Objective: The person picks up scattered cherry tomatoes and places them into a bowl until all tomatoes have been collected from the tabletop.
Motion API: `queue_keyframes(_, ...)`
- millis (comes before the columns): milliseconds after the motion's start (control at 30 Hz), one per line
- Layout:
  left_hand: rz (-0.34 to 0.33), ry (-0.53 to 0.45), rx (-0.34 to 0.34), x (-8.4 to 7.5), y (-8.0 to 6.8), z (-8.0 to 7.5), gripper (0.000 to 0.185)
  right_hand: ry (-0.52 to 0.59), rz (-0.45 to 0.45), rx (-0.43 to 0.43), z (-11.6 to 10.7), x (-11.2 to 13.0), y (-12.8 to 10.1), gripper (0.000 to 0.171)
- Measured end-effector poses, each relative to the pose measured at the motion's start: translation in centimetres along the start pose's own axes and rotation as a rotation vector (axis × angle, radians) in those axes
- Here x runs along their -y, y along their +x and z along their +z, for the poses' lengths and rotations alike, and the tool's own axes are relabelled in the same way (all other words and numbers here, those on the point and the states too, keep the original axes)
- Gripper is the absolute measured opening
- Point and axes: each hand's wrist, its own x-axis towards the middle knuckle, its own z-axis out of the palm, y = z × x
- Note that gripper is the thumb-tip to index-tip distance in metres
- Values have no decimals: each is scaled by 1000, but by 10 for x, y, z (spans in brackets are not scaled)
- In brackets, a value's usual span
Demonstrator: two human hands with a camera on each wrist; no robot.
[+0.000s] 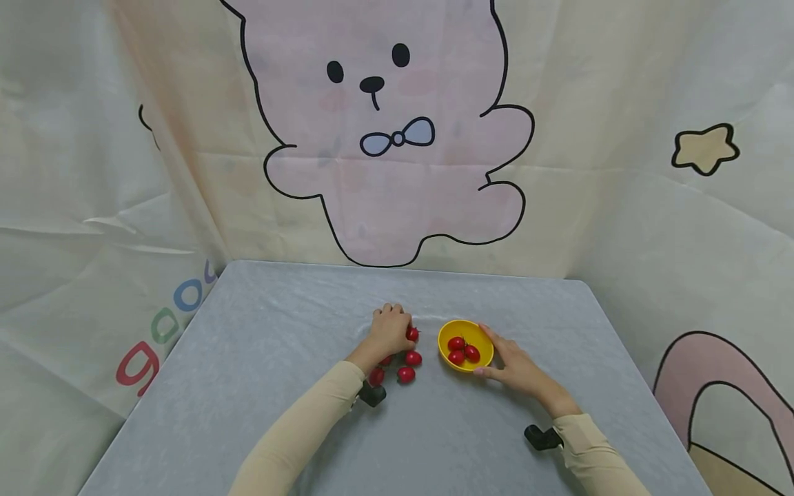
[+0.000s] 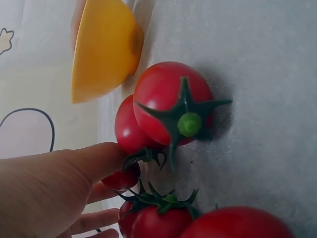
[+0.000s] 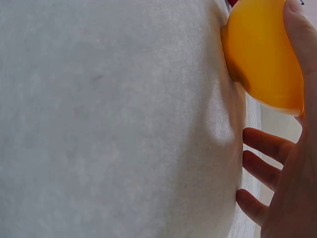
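Note:
My left hand [image 1: 389, 332] reaches over a loose group of red cherry tomatoes with green stems. Its thumb and fingers close around one cherry tomato [image 2: 121, 178] at the far side of the group. Nearer the wrist camera lies another cherry tomato [image 2: 171, 99], with more beside it, partly hidden in the head view by the hand and forearm. On the right, a small yellow bowl [image 1: 444, 350] stands upright on the table with several cherry tomatoes [image 1: 456, 343] inside. My right hand [image 1: 517, 365] holds the bowl's right side, thumb in front and index finger behind; the other fingers extend below its rim.
A pale grey cloth covers the table [image 1: 484, 441]. Behind it hangs a curtain with a printed bear [image 1: 384, 186], and printed sheets flank both sides. Dark wrist-camera mounts [image 1: 542, 437] stick out near both wrists, the left one close to the nearest tomatoes.

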Motion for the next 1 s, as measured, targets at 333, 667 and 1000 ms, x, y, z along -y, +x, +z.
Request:
queue_keyframes(333,21,-9,-33,-1,0,-6,38,-8,8,1,2,-2,2,99)
queue_keyframes(667,49,6,-51,-12,-2,-17,38,-6,11,4,2,-4,2,100)
queue_keyframes(1000,66,0,-62,-18,-2,-24,37,-11,7,1,3,-4,3,100)
